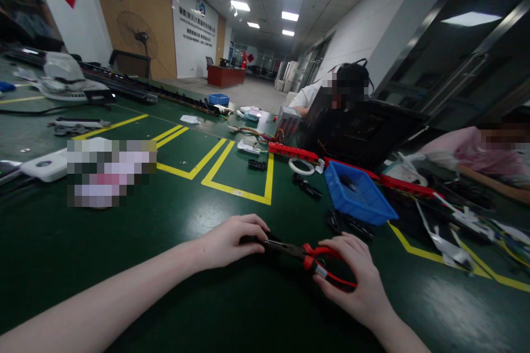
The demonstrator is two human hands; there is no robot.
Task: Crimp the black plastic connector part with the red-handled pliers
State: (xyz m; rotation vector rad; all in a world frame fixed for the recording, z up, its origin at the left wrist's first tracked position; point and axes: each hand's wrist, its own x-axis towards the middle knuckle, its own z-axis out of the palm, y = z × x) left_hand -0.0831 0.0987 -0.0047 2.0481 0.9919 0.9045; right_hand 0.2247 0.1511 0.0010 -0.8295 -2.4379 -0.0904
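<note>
Needle-nose pliers [309, 259] with red handles lie across the middle of the view, low over the green table, jaws toward the left. My right hand [362, 273] is closed around their handles, fingers on the upper one and thumb at the lower one. At the tips of the jaws, my left hand [232, 240] pinches a small dark thing between thumb and fingers. That piece is mostly hidden by the fingers, so its kind does not show. Whether the jaws grip it I cannot tell.
A blue bin [360, 193] stands beyond my right hand, with black parts [350, 225] before it. Yellow tape [238, 193] marks the green table [186, 298]. Red strips [293, 151], a white ring [301, 166] and a black panel [351, 127] lie farther back. Two people sit opposite.
</note>
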